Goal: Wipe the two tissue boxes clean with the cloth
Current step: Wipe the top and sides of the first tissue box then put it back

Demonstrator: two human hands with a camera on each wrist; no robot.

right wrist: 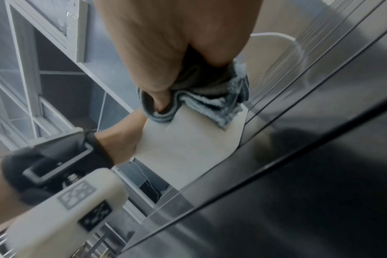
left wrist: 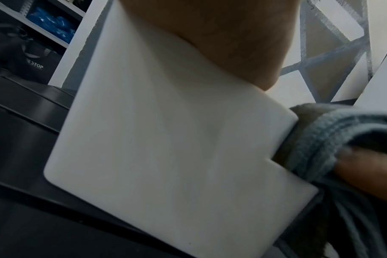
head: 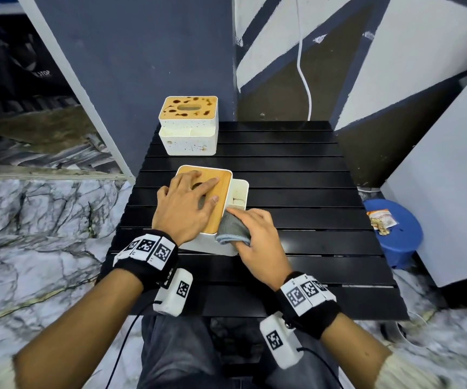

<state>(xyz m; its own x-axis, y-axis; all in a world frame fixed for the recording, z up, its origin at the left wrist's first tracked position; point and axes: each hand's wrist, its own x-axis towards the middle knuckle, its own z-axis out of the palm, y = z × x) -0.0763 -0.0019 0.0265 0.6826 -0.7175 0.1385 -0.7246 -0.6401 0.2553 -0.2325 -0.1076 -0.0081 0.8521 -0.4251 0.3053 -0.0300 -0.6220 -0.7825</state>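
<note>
Two white tissue boxes with wooden lids stand on a black slatted table (head: 297, 175). The far box (head: 189, 127) has dark brown stains on its lid. My left hand (head: 187, 204) lies flat with spread fingers on the lid of the near box (head: 221, 181), holding it down. My right hand (head: 257, 237) grips a folded grey-blue cloth (head: 232, 227) and presses it against the near box's right side at its front corner. From the left wrist, the near box's white wall (left wrist: 166, 148) fills the view with the cloth (left wrist: 329, 137) at its right edge. The right wrist view has the cloth (right wrist: 210, 103) against the box (right wrist: 188, 148).
A blue stool (head: 392, 231) with a small packet on it stands right of the table. A white cable (head: 304, 66) hangs down the wall behind. White panels lean at the right. The floor is marbled. My knees sit under the table's near edge.
</note>
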